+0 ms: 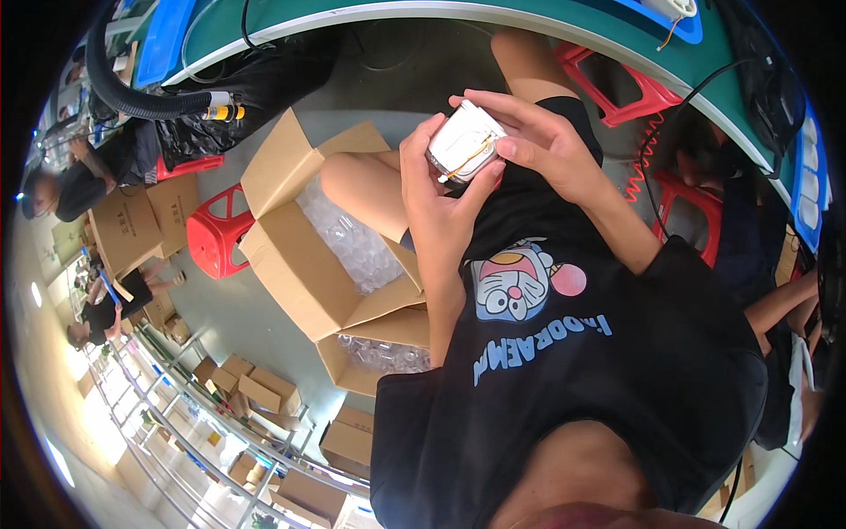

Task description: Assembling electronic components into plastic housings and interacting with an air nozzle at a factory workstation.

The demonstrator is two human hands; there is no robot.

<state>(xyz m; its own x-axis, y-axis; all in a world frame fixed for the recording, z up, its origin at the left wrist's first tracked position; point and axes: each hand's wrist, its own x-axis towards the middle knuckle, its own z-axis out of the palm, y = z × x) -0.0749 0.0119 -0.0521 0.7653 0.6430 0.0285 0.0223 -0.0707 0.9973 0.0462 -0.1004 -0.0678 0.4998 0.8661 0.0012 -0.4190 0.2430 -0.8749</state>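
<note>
Between both hands I hold a small white plastic device [465, 139] with rounded corners, above my lap. A thin yellow, red and dark wire lead [470, 160] runs across its face and ends in a small white connector near its lower corner. My left hand [429, 181] wraps the left side and lower edge, its thumb along the bottom. My right hand [545, 145] grips the right side, fingers over the top edge and thumb at the face close to the wire. The device's underside is hidden.
Left of my legs stands an open cardboard box [300, 264] with clear plastic parts [348, 234]; another open box [352, 375] adjoins it. A green workbench [370, 33] curves across the top. Red stools [216, 231], a black hose [132, 101] and a coiled red cord [646, 159] are around. Other people sit nearby.
</note>
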